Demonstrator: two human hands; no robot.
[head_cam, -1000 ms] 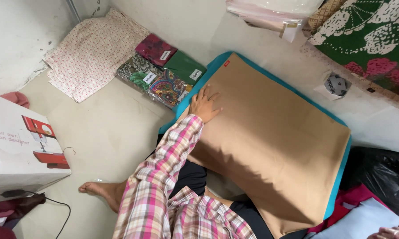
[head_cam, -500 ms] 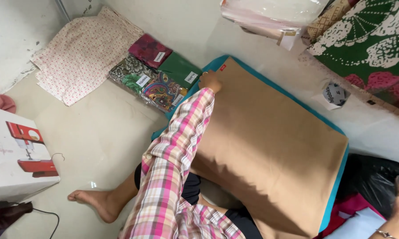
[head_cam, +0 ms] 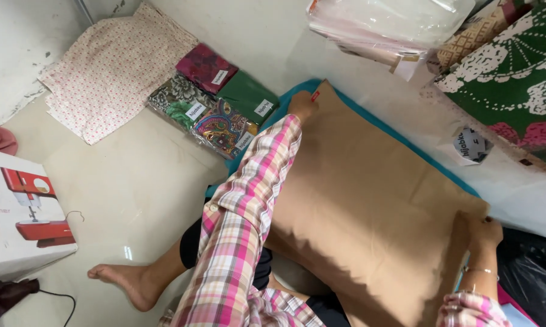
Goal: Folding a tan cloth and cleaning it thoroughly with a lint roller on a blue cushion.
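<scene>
Two hands are gripping a large tan cloth [head_cam: 370, 206] in the head view, one at each far corner. The left hand [head_cam: 301, 105] is reaching out along a pink plaid sleeve [head_cam: 243, 224] and is pinching the cloth's upper left corner, fingers curled shut on the fabric just beside a small red tag [head_cam: 315, 95]. The right hand [head_cam: 483, 233] is closing on the right corner — a thin bracelet is showing at its wrist, and the fabric is folding up slightly under its fingers.

The cloth is lying flat over a teal mat [head_cam: 273, 118], whose edge is peeking out along the upper side and at the left, and its near end is draping over the person's lap. All of it is resting on a pale glossy floor [head_cam: 140, 175].

Left of the mat, touching its edge, four packets of patterned fabric [head_cam: 215, 100] are sitting in clear wrappers with white labels; beyond them a piece of floral cloth [head_cam: 112, 69] is spreading toward the wall. A white box [head_cam: 19, 212] picturing a red sewing machine is standing at the left edge, and a bare foot [head_cam: 124, 281] is stretching out near it. At the upper right, a green and white patterned textile [head_cam: 515, 66] is lying beside a clear plastic bag [head_cam: 388, 21] — both well apart from the hands.
</scene>
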